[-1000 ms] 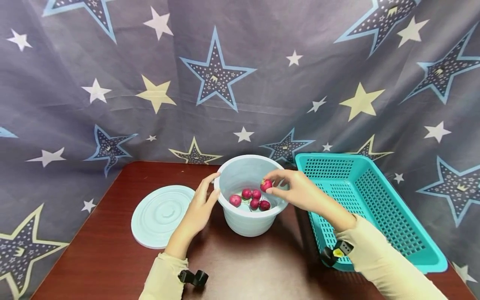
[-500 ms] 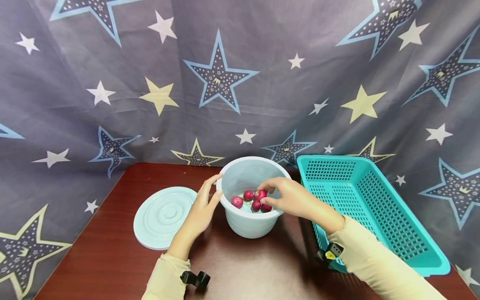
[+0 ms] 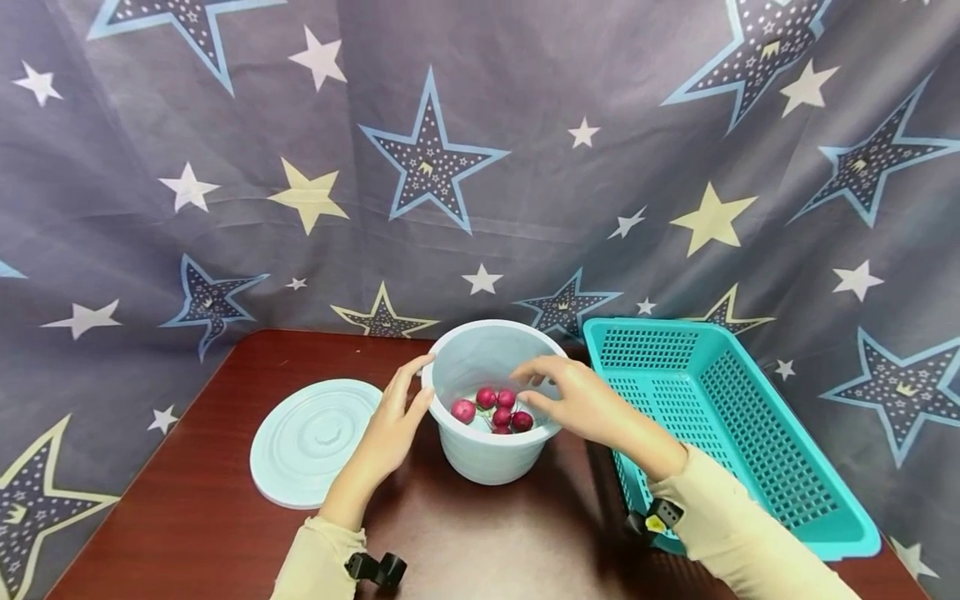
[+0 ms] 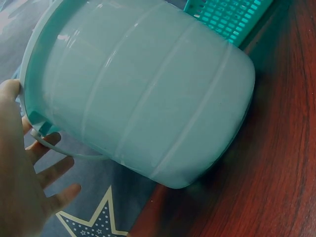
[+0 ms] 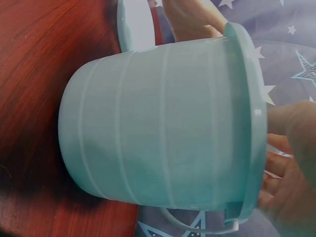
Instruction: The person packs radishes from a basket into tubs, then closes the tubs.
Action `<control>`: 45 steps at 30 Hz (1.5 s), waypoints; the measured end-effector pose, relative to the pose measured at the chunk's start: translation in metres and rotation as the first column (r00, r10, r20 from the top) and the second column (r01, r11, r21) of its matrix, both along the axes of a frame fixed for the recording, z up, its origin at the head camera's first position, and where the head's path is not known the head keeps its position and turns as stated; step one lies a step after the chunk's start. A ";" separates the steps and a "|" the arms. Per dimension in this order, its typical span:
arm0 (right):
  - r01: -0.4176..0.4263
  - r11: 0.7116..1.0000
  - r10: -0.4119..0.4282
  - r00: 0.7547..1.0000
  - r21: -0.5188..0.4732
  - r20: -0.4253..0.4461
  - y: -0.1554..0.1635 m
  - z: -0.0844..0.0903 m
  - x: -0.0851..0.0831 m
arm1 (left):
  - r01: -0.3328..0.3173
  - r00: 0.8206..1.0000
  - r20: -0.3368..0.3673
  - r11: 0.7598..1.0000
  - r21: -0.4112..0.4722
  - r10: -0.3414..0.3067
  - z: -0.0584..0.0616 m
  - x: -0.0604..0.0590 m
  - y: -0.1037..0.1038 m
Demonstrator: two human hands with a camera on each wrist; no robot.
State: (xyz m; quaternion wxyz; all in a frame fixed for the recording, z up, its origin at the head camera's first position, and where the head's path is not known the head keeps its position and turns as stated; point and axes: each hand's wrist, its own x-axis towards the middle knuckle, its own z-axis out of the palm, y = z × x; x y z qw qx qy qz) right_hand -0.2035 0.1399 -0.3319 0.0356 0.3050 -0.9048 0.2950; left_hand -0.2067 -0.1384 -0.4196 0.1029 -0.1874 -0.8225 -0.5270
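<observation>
A pale blue plastic bucket (image 3: pixel 491 462) stands upright on the table. Several red radishes (image 3: pixel 464 410) lie loose at its bottom. My left hand (image 3: pixel 386 429) touches the bucket's left rim with thumb and forefinger; its other fingers spread beside the thin bail handle (image 4: pixel 74 154) in the left wrist view. Over the bucket's right rim reaches my right hand (image 3: pixel 585 398), its fingers apart above the radishes and nothing held between them. The right wrist view shows that hand at the rim, its fingertips partly hidden behind the bucket.
A round pale blue lid (image 3: pixel 288 454) lies flat on the dark red wooden table (image 3: pixel 187 500), left of the bucket. To the right stands a turquoise perforated basket (image 3: pixel 652 327), under my right forearm. A grey curtain with stars (image 3: pixel 540 208) hangs behind the table.
My right hand has lowered a radish into the bucket and let it go among the others; its fingers have parted. My left hand has stayed at the rim.
</observation>
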 end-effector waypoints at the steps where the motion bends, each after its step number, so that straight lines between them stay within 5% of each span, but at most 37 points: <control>1: 0.004 1.000 -0.004 1.000 -0.006 0.000 0.000 0.000 0.002 | -0.002 1.000 0.002 1.000 -0.003 0.002 0.000 0.001 -0.001; 19: 0.192 0.969 -0.194 0.981 -0.159 0.005 0.018 0.016 0.033 | 0.003 0.999 -0.040 1.000 0.020 -0.002 0.003 -0.001 0.001; 36: 0.325 0.847 -0.375 0.926 -0.421 -0.038 0.029 0.006 0.058 | -0.047 0.999 -0.014 0.999 0.016 0.047 0.007 0.003 0.002; 45: 0.292 0.765 -0.362 0.932 -0.574 -0.007 0.027 -0.005 0.059 | -0.041 0.999 -0.011 0.998 0.042 0.042 0.008 0.002 0.001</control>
